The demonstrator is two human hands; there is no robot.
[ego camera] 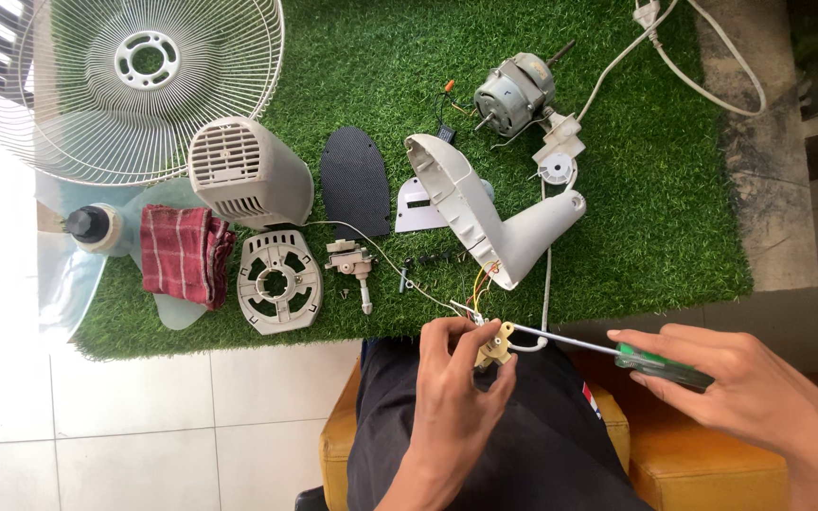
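My left hand [456,378] pinches a small cream switch part [494,346] above my lap; thin coloured wires run from it up into the white fan neck housing [485,203] on the green turf mat [655,189]. My right hand [759,393] grips a screwdriver by its green handle [665,367]. Its metal shaft [560,339] points left, with the tip at the switch part.
On the mat lie a wire fan guard [125,85], a pale motor cover [248,170], a round grey motor plate [278,282], a red checked cloth [185,254], a black oval plate [356,182], a fan motor [515,92] and a white power cord [712,80]. A translucent fan blade [78,255] overhangs the tiled floor.
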